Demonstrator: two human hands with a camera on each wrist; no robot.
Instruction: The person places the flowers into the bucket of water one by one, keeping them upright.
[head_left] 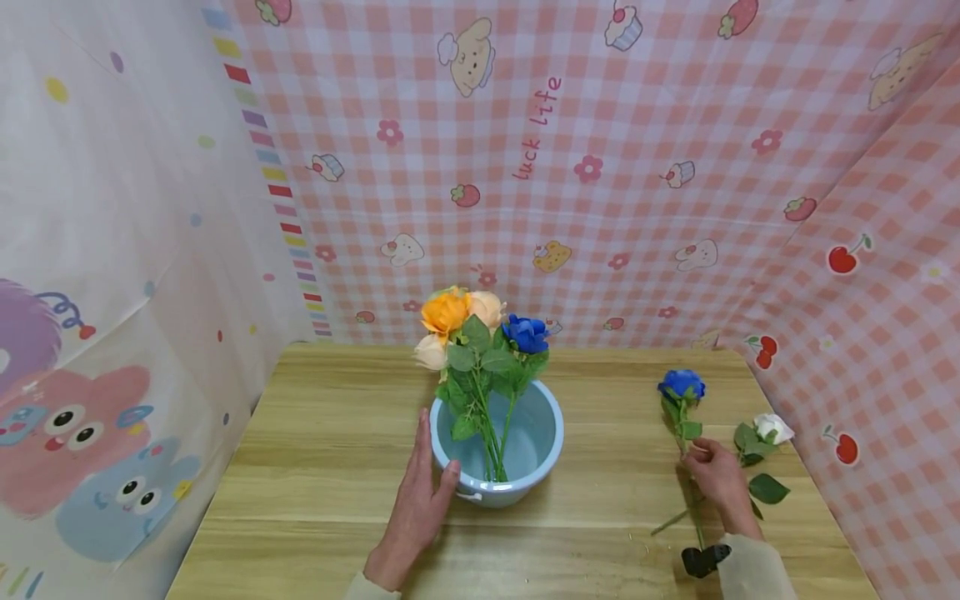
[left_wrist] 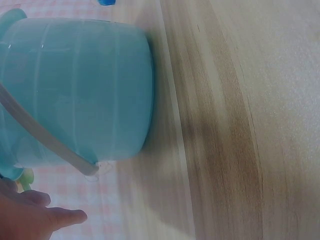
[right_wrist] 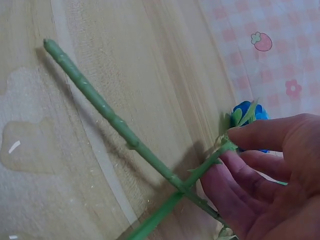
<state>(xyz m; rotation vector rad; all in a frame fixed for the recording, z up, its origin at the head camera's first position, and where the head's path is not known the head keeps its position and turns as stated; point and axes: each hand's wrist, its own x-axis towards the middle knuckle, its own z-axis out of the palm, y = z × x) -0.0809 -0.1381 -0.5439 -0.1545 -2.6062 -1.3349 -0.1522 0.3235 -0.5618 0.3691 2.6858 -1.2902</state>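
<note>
My left hand lies along the left side of a light blue bucket, fingers straight, thumb at the rim. In the left wrist view, the bucket's pale handle hangs across its wall. Inside the bucket lean an orange rose, peach roses and a blue rose, with green leaves and stems. At the table's right, my right hand pinches the stem of another blue rose. A second green stem crosses under it. Beside that hand lies a white rose.
The wooden table has a checked pink cloth behind it and a printed white cloth at left. A black wrist device sits by the right sleeve. Water is spilled near the stems.
</note>
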